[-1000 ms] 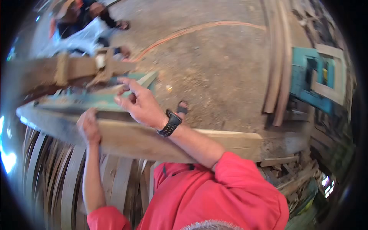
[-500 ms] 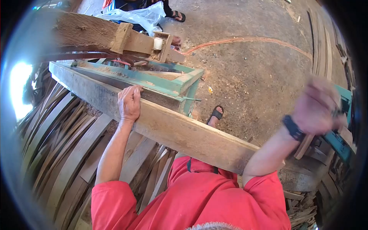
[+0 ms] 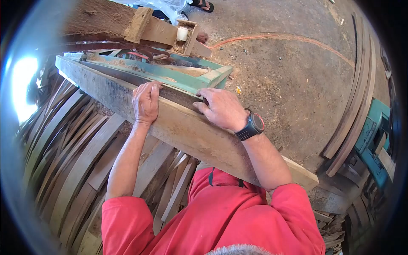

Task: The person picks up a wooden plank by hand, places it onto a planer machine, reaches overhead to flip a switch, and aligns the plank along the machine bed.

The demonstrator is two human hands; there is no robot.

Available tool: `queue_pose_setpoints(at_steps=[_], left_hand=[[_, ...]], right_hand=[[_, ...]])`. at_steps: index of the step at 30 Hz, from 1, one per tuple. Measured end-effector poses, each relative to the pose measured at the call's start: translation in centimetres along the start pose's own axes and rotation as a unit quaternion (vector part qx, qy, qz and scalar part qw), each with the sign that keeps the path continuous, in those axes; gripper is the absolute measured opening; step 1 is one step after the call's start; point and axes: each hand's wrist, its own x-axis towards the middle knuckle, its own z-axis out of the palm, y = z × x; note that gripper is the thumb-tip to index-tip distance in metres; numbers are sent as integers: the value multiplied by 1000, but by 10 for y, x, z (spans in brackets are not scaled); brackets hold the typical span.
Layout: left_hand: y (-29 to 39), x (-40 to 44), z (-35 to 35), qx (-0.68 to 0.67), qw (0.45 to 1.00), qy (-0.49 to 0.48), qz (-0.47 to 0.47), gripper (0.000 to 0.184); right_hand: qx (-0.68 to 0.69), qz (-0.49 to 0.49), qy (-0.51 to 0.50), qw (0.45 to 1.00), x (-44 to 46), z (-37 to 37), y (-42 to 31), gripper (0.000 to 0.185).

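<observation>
A long, thick wooden plank (image 3: 199, 140) stands on edge, running from the upper left to the lower right in front of my body. My left hand (image 3: 145, 103) is wrapped over its top edge, fingers on the far side. Farther right, my right hand (image 3: 221, 108), with a black watch on its wrist, rests at the top edge with curled fingers reaching over the far side. What those fingertips touch is hidden. Just beyond the plank lies a green frame (image 3: 170, 76) scattered with sawdust.
A heavy wooden beam (image 3: 100, 21) crosses the upper left. Curved wooden strips (image 3: 72, 187) lie below the plank. An orange cable (image 3: 276, 37) runs over the floor. Long boards (image 3: 355, 102) and a teal frame (image 3: 366, 140) are at right. Another person's sandalled foot (image 3: 205, 6) shows at top.
My right hand has come back from the far right to the plank's top edge. My left hand has stayed on the plank. The view has shifted slightly.
</observation>
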Motion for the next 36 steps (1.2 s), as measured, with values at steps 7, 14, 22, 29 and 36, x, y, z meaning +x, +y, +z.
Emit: queue_pose_setpoints(at_steps=[7,14,22,29,36], left_hand=[[-3,0,4,-4,1000,17,13,33],[-7,0,6,-18,999,25,25,33],[-11,-2,6,-20,999,20,22,36],[-6,-1,4,-18,1000,11,15,37],[-9,-1,5,-15,1000,12,23,37]], right_hand=[[-48,21,-36,998,0,4,2,40],[-51,18,-26,998,-1,6,-3,40],[-52,6,-10,999,-2,11,-2,38],[-63,24,-38,997,0,8,-4,40],[-64,26,-41,997,0,8,-5,40]])
